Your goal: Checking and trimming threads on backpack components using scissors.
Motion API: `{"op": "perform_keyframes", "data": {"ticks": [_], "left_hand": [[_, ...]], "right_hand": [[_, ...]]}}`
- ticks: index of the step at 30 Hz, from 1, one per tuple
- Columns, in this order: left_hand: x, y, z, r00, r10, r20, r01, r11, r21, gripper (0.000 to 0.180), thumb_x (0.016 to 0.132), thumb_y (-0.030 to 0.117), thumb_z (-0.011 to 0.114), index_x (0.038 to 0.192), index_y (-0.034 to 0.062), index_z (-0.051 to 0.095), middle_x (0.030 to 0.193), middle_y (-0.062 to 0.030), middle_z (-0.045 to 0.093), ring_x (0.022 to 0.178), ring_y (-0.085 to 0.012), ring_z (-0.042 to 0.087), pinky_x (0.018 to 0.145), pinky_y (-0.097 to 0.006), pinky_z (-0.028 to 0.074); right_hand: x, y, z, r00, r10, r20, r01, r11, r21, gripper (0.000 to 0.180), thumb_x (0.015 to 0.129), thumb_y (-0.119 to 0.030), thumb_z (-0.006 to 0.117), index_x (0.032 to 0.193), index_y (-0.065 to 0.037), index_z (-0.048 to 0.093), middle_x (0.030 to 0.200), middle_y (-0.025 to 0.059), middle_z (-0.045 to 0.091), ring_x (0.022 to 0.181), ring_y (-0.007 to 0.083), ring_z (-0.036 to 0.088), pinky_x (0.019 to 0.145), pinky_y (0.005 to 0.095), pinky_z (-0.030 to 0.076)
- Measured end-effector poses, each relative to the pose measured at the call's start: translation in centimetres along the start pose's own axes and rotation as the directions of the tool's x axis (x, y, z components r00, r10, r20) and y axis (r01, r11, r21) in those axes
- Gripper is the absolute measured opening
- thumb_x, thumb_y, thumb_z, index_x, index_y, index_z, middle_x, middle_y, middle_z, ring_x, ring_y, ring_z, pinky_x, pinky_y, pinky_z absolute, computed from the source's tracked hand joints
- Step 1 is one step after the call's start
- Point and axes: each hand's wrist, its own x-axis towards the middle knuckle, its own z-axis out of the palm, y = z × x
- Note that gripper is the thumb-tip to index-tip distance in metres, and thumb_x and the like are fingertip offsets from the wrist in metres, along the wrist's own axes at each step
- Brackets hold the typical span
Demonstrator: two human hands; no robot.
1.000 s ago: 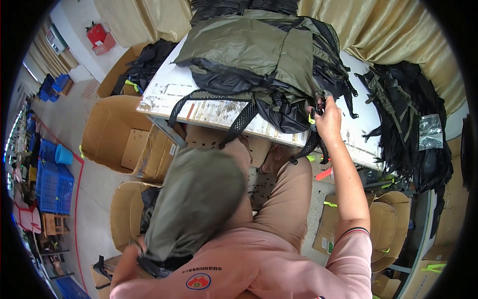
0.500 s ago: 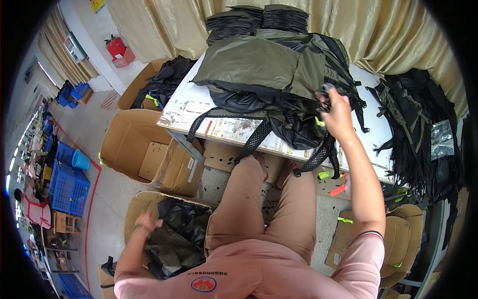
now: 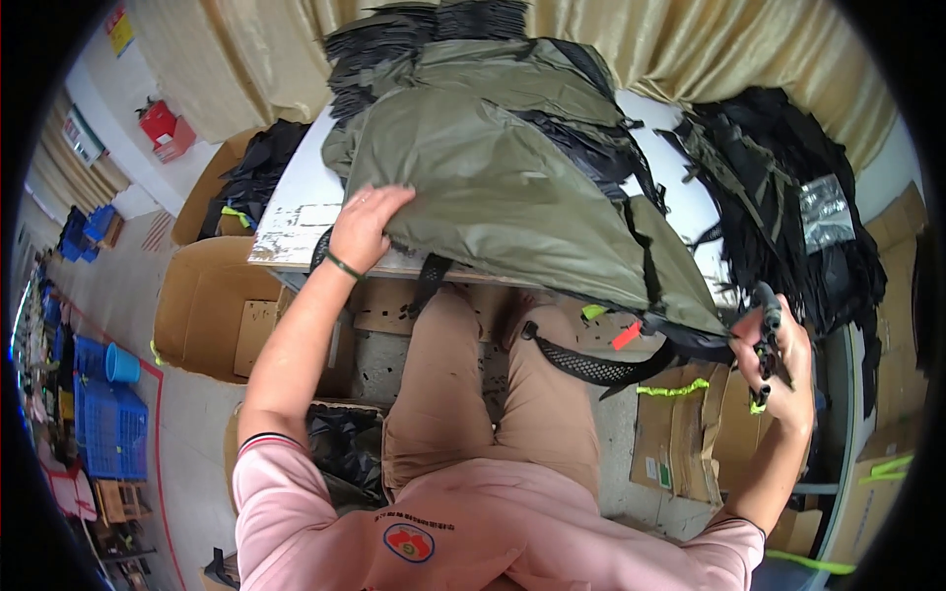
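An olive-green backpack (image 3: 512,197) with black mesh straps is spread across the table in front of me, its right end drawn over the near edge. My left hand (image 3: 367,229) grips its near left edge, fingers on the green fabric. At the right, my right hand (image 3: 785,369) is closed round a small black tool (image 3: 767,330), possibly thread snips; its blades are hard to make out. That hand also meets the bag's right corner, though my fingers hide how it is held. One mesh strap (image 3: 601,369) hangs over my knee.
Stacked black pieces (image 3: 424,34) stand at the back of the white table (image 3: 296,215). Black straps and fabric (image 3: 769,197) hang at the right. Open cardboard boxes (image 3: 202,305) stand on the left, another carton (image 3: 680,433) low on the right.
My left hand has come up from the box at lower left onto the bag. My right hand has moved right and down with the black tool, and the bag is pulled wide toward me.
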Motion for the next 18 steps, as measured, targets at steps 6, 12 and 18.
{"op": "perform_keyframes", "data": {"ticks": [6, 12, 18], "left_hand": [[-7.4, 10.4, -6.4, 0.807, 0.177, 0.563, -0.159, 0.984, -0.081, 0.042, 0.070, 0.004, 0.058, 0.111, 0.0122, 0.064, 0.087, -0.0097, 0.061, 0.084, -0.0307, 0.062, 0.074, -0.041, 0.050], [-18.7, 12.9, -5.4, 0.099, 0.214, 0.972, 0.183, 0.956, -0.229, 0.048, 0.077, 0.030, 0.070, 0.120, 0.0093, 0.060, 0.106, -0.0168, 0.064, 0.098, -0.0364, 0.061, 0.081, -0.043, 0.050], [-15.5, 11.9, -5.2, 0.430, 0.323, 0.843, 0.401, 0.768, -0.499, 0.061, 0.075, 0.041, 0.076, 0.120, 0.0033, 0.058, 0.104, -0.0175, 0.063, 0.097, -0.0325, 0.062, 0.083, -0.038, 0.050]], "right_hand": [[-10.1, 3.4, -2.1, 0.704, 0.570, 0.422, -0.681, 0.712, 0.174, 0.018, 0.071, 0.005, 0.064, 0.083, -0.003, 0.054, 0.076, 0.0028, 0.058, 0.072, 0.0150, 0.058, 0.062, 0.0299, 0.048], [-19.3, 9.1, 9.3, 0.254, 0.136, 0.958, -0.738, 0.667, 0.101, 0.028, 0.075, -0.014, 0.080, 0.091, -0.004, 0.059, 0.081, 0.0010, 0.063, 0.076, 0.0085, 0.056, 0.068, 0.0280, 0.047], [-12.8, 8.6, 10.9, 0.552, 0.339, 0.762, -0.694, 0.693, 0.195, 0.029, 0.073, -0.015, 0.082, 0.083, -0.007, 0.057, 0.073, -0.0035, 0.055, 0.070, 0.0068, 0.053, 0.064, 0.0259, 0.046]]}}
